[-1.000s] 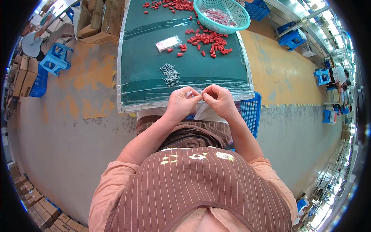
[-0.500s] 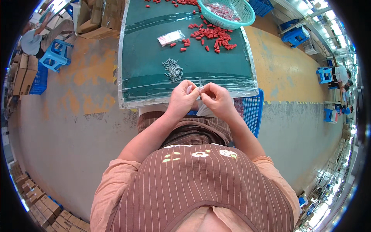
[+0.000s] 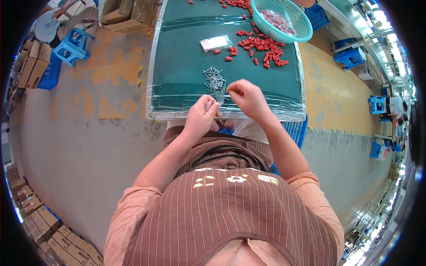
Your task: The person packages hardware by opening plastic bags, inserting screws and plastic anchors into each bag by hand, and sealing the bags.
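Just left of the right grip (image 3: 249,97), grey metal pieces (image 3: 214,80).

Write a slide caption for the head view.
Thin silver-grey metal pieces lie near the right hand; the left hand holds clear plastic.

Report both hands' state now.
Left hand: closed, holding clear plastic.
Right hand: curled beside the grey screws; whether holding anything cannot be told.
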The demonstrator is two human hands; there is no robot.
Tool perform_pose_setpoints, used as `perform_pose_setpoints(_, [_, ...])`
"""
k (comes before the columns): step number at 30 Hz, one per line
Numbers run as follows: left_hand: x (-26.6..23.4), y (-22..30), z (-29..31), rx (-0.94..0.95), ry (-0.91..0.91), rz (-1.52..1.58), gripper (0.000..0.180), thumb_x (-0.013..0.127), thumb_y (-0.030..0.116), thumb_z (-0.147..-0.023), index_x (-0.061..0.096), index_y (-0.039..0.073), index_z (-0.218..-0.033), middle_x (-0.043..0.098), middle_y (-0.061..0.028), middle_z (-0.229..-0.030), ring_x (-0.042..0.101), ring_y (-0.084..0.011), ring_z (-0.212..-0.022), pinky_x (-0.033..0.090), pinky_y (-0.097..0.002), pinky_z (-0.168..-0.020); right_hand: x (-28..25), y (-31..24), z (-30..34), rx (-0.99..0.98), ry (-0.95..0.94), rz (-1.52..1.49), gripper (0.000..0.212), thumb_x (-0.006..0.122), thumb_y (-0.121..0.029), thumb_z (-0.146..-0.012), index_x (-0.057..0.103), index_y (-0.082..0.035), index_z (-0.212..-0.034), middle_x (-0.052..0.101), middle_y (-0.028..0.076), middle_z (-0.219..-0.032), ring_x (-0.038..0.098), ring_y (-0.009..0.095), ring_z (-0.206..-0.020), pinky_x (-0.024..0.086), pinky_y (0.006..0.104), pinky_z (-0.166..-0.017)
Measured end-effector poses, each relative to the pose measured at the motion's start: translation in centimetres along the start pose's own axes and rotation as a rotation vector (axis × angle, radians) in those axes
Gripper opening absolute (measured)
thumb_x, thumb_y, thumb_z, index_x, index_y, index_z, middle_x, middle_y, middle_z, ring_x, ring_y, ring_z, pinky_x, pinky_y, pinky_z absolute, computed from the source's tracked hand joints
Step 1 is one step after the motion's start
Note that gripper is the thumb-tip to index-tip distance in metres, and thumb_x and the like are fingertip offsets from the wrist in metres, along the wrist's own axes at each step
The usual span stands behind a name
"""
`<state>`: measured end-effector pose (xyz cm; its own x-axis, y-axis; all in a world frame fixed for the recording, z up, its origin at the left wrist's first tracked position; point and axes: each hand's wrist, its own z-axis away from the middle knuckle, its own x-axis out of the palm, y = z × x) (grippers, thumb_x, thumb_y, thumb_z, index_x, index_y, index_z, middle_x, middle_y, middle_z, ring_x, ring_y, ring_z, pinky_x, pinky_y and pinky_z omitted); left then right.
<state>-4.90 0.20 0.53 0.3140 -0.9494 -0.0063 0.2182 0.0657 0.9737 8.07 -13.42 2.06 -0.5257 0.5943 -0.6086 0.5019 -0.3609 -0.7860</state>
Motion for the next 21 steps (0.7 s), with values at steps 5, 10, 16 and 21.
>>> perform_pose_setpoints(5, [-1.4, 0.3, 0.0, 0.004, 0.105, -0.099, 0.009, 0.062, 0.009, -0.087, 0.06, 0.002, -0.083, 0.059, 0.001, -0.07, 0.052, -0.0049, -0.065, 0.045, -0.0224, -0.062, 1.6, 1.4, -6.8, -0.249, 0.028, 0.272, 0.017, 0.059, -0.006, -0.077, 0.067, -0.006, -0.092, 0.061, 0.011, -0.094, 0.058, 0.029, -0.094, 0.048, 0.0392, -0.081])
perform_pose_setpoints(10, [-2.7, -0.8, -0.1, -0.02, 0.141, -0.094, 0.009, 0.064, 0.01, -0.086, 0.063, 0.002, -0.082, 0.058, 0.0023, -0.07, 0.051, -0.0041, -0.064, 0.044, -0.0211, -0.061, 3.6, 2.4, -9.6, -0.283, -0.175, 0.544, 0.016, 0.059, -0.006, -0.076, 0.065, -0.006, -0.091, 0.06, 0.01, -0.096, 0.056, 0.028, -0.098, 0.048, 0.0383, -0.083])
perform_pose_setpoints(16, [-3.2, -0.3, -0.3, -0.051, 0.148, -0.119, 0.011, 0.066, 0.013, -0.085, 0.063, 0.003, -0.082, 0.058, 0.003, -0.068, 0.049, -0.0038, -0.063, 0.041, -0.0207, -0.059, 3.6, 2.0, -10.1, -0.169, -0.309, 0.717, 0.01, 0.058, -0.008, -0.077, 0.061, -0.003, -0.085, 0.06, 0.013, -0.092, 0.059, 0.03, -0.094, 0.05, 0.0397, -0.08])
perform_pose_setpoints(21, [-3.0, -0.8, -0.7, -0.038, 0.157, -0.153, 0.014, 0.065, 0.014, -0.083, 0.061, 0.001, -0.079, 0.057, -0.0013, -0.064, 0.047, -0.0073, -0.059, 0.042, -0.0263, -0.056, 3.1, 2.0, -10.0, -0.115, -0.359, 0.751, 0.015, 0.057, -0.009, -0.076, 0.062, -0.001, -0.087, 0.062, 0.015, -0.093, 0.062, 0.032, -0.092, 0.052, 0.0406, -0.078])
